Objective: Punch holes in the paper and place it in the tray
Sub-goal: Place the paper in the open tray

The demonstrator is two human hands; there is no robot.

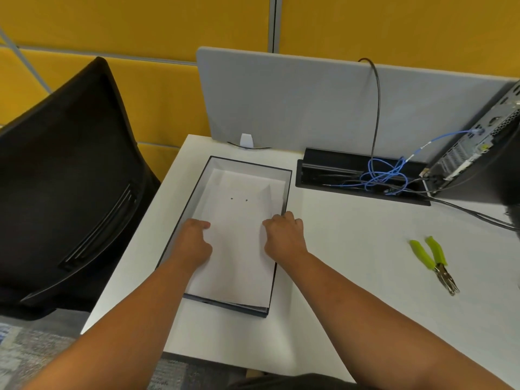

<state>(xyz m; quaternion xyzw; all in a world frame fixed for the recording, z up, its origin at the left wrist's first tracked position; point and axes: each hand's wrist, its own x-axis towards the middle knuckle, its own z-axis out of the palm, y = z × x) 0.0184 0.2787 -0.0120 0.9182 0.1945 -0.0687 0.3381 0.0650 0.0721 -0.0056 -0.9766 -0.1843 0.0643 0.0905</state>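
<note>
Looking down over the white desk, I make this the last step: the paper (236,249), already punched (two small holes show near its far end), lies in the dark-rimmed tray (287,187). My left hand (194,243) sits on the sheet's left edge, fingers curled in loosely, seemingly pinching it. My right hand (284,235) rests at the right edge by the tray wall, fingers likewise curled. Next, I judge, comes letting go. The green-handled punch (434,261) lies well apart, right.
</note>
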